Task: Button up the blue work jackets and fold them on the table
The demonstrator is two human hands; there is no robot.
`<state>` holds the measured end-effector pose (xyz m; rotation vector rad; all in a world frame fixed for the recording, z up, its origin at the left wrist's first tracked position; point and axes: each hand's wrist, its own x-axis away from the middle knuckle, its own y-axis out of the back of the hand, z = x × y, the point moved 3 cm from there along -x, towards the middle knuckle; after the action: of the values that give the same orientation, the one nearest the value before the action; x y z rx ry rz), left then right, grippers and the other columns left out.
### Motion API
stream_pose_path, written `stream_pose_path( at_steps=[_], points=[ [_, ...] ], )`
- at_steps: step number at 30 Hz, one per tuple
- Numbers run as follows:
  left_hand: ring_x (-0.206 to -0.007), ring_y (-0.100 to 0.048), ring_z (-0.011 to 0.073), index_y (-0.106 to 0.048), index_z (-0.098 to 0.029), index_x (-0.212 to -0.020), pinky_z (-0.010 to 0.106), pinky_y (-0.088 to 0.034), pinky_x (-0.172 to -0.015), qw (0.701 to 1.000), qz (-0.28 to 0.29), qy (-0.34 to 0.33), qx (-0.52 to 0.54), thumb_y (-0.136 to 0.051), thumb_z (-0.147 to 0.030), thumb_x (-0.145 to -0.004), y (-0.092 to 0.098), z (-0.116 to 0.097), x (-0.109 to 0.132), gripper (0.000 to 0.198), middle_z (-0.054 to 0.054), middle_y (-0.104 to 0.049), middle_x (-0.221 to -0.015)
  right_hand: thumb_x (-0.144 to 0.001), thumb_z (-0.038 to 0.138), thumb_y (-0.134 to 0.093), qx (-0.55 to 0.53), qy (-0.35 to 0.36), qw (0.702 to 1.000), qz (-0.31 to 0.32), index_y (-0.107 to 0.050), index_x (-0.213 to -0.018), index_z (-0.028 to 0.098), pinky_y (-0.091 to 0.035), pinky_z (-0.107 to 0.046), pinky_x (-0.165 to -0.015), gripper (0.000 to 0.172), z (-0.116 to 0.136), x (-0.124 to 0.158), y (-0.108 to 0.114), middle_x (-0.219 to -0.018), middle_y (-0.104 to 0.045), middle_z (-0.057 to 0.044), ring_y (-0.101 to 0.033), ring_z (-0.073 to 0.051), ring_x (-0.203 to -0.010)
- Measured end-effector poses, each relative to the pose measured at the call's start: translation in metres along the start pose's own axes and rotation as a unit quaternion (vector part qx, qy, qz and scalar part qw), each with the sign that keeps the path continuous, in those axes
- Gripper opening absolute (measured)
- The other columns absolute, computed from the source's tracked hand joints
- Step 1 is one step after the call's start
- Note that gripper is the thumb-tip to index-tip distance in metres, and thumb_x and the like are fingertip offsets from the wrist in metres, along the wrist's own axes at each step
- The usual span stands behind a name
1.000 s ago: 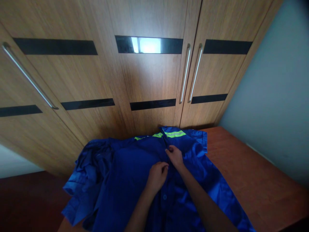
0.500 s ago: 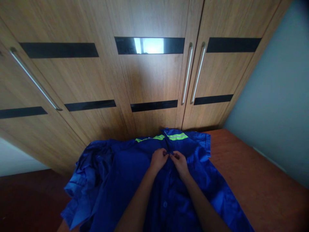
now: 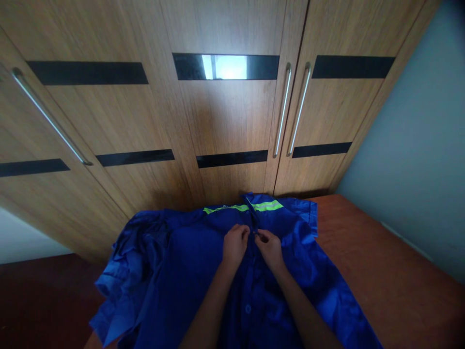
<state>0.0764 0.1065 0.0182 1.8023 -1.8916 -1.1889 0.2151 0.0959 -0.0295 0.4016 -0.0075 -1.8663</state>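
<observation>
A blue work jacket [image 3: 196,261] with a yellow-green and silver reflective stripe [image 3: 268,206] lies spread on a reddish-brown surface. My left hand [image 3: 235,245] is closed in a pinch at the left side of the front opening, below the stripe. Just across the opening, my right hand [image 3: 269,247] pinches the other front edge. The fingertips of both hands are close together but apart. Lower on the front placket shows a round button [image 3: 248,309]. Whatever small part lies between the fingertips is too small to make out.
A wooden wardrobe [image 3: 232,116] with black inlays and long metal handles [image 3: 282,111] stands right behind the jacket. Bunched blue cloth [image 3: 134,261] lies at the left. The reddish-brown surface [image 3: 374,252] extends right to a grey-blue wall [image 3: 414,160].
My left hand has shifted slightly left and down, so the gap between the hands is wider. My right hand stays nearly in place at the front edge.
</observation>
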Motion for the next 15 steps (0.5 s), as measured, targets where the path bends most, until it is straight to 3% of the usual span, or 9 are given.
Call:
stream_pose_path(
  at_steps=[11, 15],
  points=[
    [-0.080, -0.063, 0.0158, -0.065, -0.020, -0.087, 0.025, -0.046, -0.076, 0.999, -0.034, -0.010, 0.021, -0.051, -0.011, -0.086, -0.012, 0.009, 0.015, 0.017, 0.003, -0.067, -0.084, -0.074, 0.025, -0.054, 0.087, 0.061, 0.993, 0.042, -0.067, -0.075, 0.018, -0.041, -0.026, -0.056, 0.014, 0.010, 0.007, -0.007, -0.058, -0.056, 0.001, -0.051, -0.014, -0.054],
    [-0.080, -0.063, 0.0166, -0.065, -0.019, -0.087, 0.026, -0.046, -0.076, 0.999, -0.041, -0.011, 0.030, -0.050, -0.010, -0.086, -0.012, 0.009, 0.015, 0.017, 0.004, -0.067, -0.084, -0.073, 0.023, -0.055, 0.093, 0.053, 0.990, 0.086, -0.063, -0.089, 0.017, -0.041, -0.024, -0.054, 0.019, 0.012, 0.010, -0.011, -0.056, -0.054, 0.004, -0.053, -0.013, -0.053]
  ],
)
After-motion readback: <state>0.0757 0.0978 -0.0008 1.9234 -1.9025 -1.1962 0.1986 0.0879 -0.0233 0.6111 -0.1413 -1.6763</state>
